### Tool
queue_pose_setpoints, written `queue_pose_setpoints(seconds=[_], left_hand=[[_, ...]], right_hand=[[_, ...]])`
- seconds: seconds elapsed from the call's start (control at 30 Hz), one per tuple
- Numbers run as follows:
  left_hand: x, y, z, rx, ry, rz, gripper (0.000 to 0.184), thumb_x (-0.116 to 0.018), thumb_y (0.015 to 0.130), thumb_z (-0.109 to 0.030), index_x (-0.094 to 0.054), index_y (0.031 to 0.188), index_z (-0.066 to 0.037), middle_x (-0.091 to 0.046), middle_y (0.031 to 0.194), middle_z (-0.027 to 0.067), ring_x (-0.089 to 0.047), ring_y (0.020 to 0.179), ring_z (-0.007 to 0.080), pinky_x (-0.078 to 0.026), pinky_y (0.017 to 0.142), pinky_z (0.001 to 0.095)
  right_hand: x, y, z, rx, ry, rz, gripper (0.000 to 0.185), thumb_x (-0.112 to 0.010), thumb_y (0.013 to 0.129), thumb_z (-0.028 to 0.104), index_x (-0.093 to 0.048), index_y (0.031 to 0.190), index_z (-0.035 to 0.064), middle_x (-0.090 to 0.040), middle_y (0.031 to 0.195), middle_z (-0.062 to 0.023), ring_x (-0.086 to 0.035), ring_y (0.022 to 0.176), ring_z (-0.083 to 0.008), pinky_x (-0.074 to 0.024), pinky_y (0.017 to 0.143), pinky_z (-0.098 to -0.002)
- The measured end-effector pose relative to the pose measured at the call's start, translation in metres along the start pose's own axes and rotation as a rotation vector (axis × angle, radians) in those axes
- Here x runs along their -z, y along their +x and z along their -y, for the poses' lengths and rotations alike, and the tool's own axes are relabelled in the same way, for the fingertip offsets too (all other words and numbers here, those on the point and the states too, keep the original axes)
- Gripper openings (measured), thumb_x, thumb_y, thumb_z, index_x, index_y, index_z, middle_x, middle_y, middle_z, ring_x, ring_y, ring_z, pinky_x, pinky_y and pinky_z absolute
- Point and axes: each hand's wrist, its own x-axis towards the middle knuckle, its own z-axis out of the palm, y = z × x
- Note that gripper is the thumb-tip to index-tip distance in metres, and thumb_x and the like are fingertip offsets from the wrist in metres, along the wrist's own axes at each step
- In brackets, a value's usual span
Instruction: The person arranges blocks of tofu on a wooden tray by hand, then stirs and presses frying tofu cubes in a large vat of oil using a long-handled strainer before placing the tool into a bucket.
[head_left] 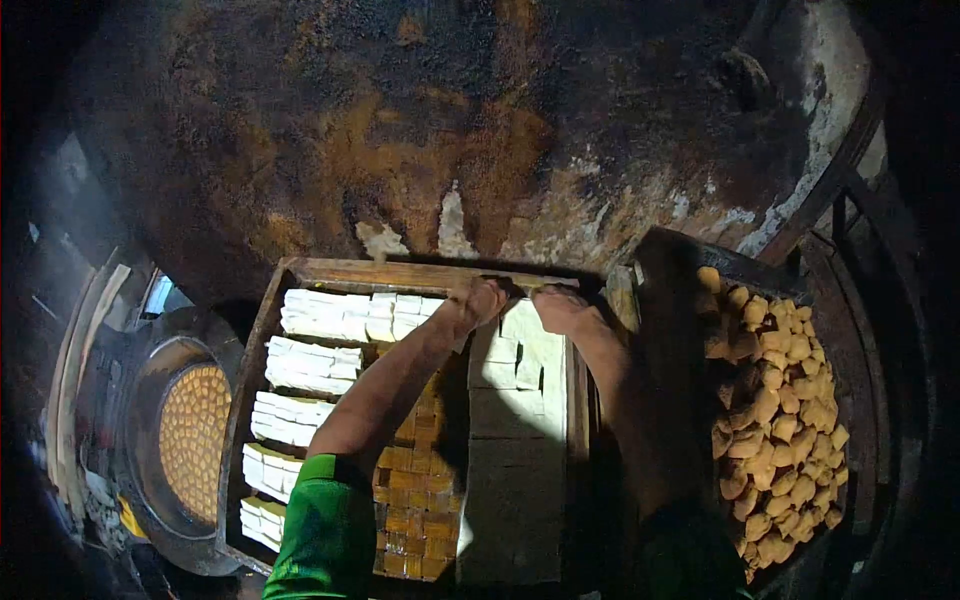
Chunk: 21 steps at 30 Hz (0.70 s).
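Left hand and right hand close together at the wooden tray's far rim, fingers curled; I cannot tell how far open, or any hold. Cut tofu slab extends nearer me from both; tofu strips left of them. Looks soft: light, even fingertip pressure advisable; keep cut edges square.

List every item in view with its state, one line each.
Left hand: at the tray's far edge, fingers bent, grip hidden.
Right hand: beside it, fingertips hidden.
Tray: partly filled, woven base bare in the middle.
White blocks: cut, in rows.
White slab: cuts visible near the top, lower part shadowed.
Pan: filled with golden pieces.
Bin: heaped with brown pieces.
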Motion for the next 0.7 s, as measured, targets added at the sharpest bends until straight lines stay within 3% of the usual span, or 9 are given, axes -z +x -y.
queue_pose_setpoints(seconds=[0.07, 0.13, 0.2, 0.23, 0.33, 0.43, 0.53, 0.6, 0.7], left_hand=[[-0.001, 0.005, 0.014, -0.186, 0.192, -0.016, 0.042, -0.049, 0.088, -0.02, -0.043, 0.124, 0.001, -0.047, 0.122, 0.0137, -0.052, 0.101, 0.0215, -0.046, 0.088, 0.0292], [-0.006, 0.026, 0.05, -0.115, 0.02, 0.074, 0.042, -0.05, 0.087, -0.019, -0.043, 0.125, -0.003, -0.047, 0.122, 0.0137, -0.052, 0.102, 0.0205, -0.045, 0.088, 0.0293], [-0.015, 0.038, 0.08, -0.483, 0.772, 0.154, 0.04, -0.047, 0.088, -0.018, -0.044, 0.124, -0.001, -0.048, 0.119, 0.015, -0.052, 0.1, 0.0203, -0.045, 0.089, 0.0312], [-0.015, 0.035, 0.079, -0.482, 0.773, 0.156, 0.04, -0.047, 0.088, -0.018, -0.044, 0.124, -0.001, -0.048, 0.119, 0.015, -0.052, 0.1, 0.0203, -0.045, 0.089, 0.0312], [-0.016, 0.026, 0.08, 0.061, -0.264, 0.064, 0.038, -0.044, 0.089, -0.017, -0.044, 0.122, 0.001, -0.05, 0.114, 0.0156, -0.053, 0.097, 0.0203, -0.048, 0.082, 0.0328], [-0.01, 0.027, 0.083, -0.299, 0.0, -0.028, 0.036, -0.045, 0.085, -0.014, -0.049, 0.118, 0.001, -0.055, 0.103, 0.013, -0.054, 0.092, 0.0196, -0.051, 0.08, 0.0348], [-0.006, 0.035, 0.087, -0.326, 0.217, 0.034, 0.035, -0.043, 0.086, -0.015, -0.05, 0.116, 0.003, -0.055, 0.103, 0.0139, -0.055, 0.089, 0.0204, -0.049, 0.086, 0.0359], [-0.011, 0.038, 0.101, -0.13, 0.212, 0.067, 0.036, -0.041, 0.087, -0.016, -0.049, 0.117, 0.002, -0.054, 0.105, 0.0156, -0.056, 0.092, 0.0212, -0.049, 0.085, 0.0353], [-0.002, 0.034, 0.069, -0.033, 0.034, 0.034, 0.036, -0.044, 0.086, -0.015, -0.049, 0.118, -0.001, -0.053, 0.108, 0.0151, -0.056, 0.095, 0.0208, -0.05, 0.084, 0.0346]], right_hand=[[0.001, -0.016, 0.007, 0.003, 0.126, -0.112, 0.045, -0.042, 0.08, 0.009, -0.039, 0.124, -0.0016, -0.05, 0.119, -0.0218, -0.051, 0.109, -0.03, -0.0422, 0.091, -0.0395], [0.0, -0.02, 0.011, 0.0, 0.191, -0.165, 0.053, -0.041, 0.082, 0.014, -0.031, 0.131, -0.0015, -0.045, 0.126, -0.0242, -0.047, 0.117, -0.0299, -0.0384, 0.097, -0.0395], [0.001, -0.022, 0.012, -0.035, 0.091, -0.104, 0.055, -0.041, 0.08, 0.008, -0.028, 0.133, -0.0019, -0.042, 0.128, -0.0249, -0.043, 0.121, -0.0305, -0.0356, 0.1, -0.0394], [-0.002, -0.022, 0.012, -0.035, 0.089, -0.104, 0.055, -0.041, 0.08, 0.008, -0.028, 0.133, -0.0019, -0.042, 0.128, -0.0249, -0.043, 0.121, -0.0305, -0.0356, 0.1, -0.0394], [-0.003, -0.019, 0.015, -0.003, 0.322, -0.297, 0.054, -0.041, 0.079, 0.003, -0.03, 0.131, -0.0019, -0.049, 0.12, -0.026, -0.05, 0.112, -0.033, -0.0426, 0.093, -0.041], [0.003, -0.009, 0.009, 0.011, 0.237, -0.042, 0.055, -0.042, 0.076, -0.002, -0.033, 0.13, -0.001, -0.051, 0.116, -0.0265, -0.053, 0.108, -0.0351, -0.0454, 0.088, -0.0427], [0.037, -0.032, 0.015, -0.064, 0.43, 0.13, 0.059, -0.038, 0.077, -0.007, -0.027, 0.134, -0.0008, -0.031, 0.137, -0.0221, -0.032, 0.127, -0.0301, -0.0327, 0.102, -0.0389], [0.037, -0.042, 0.017, -0.021, 0.359, -0.192, 0.058, -0.047, 0.07, -0.009, -0.037, 0.126, -0.0004, -0.053, 0.112, -0.0271, -0.055, 0.104, -0.0349, -0.0454, 0.085, -0.0434], [0.032, -0.032, 0.011, -0.001, 0.521, -0.092, 0.053, -0.047, 0.07, -0.007, -0.04, 0.122, -0.0014, -0.054, 0.11, -0.0263, -0.054, 0.103, -0.035, -0.045, 0.084, -0.0438]])
